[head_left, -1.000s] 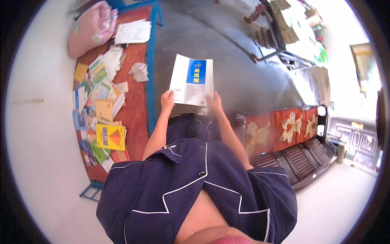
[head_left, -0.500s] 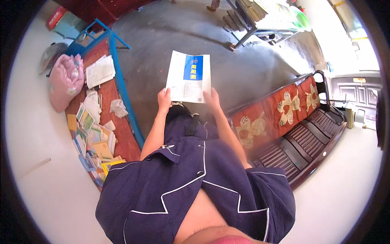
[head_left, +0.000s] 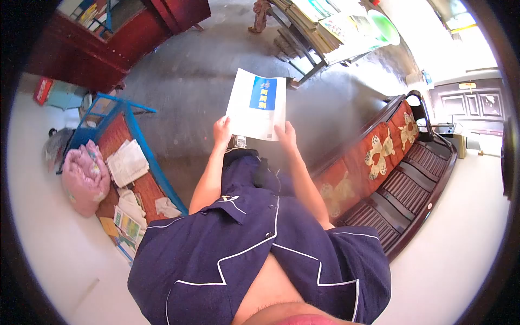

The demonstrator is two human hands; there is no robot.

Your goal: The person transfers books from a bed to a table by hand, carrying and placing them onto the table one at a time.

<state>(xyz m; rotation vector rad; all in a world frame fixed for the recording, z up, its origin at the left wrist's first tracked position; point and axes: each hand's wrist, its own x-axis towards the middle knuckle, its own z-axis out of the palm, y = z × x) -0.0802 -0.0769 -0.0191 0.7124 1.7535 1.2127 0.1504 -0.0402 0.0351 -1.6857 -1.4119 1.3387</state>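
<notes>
One booklet (head_left: 256,106) spans the left grip (head_left: 221,132) and right grip (head_left: 288,135), both clamped near its lower corners; above them, its blue panel (head_left: 263,93) reads "周周测"; smaller print is blurred.

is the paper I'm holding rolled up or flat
Roughly flat, not rolled: the paper shows its broad face and blue panel, left hand and right hand at its lower sides.
</notes>
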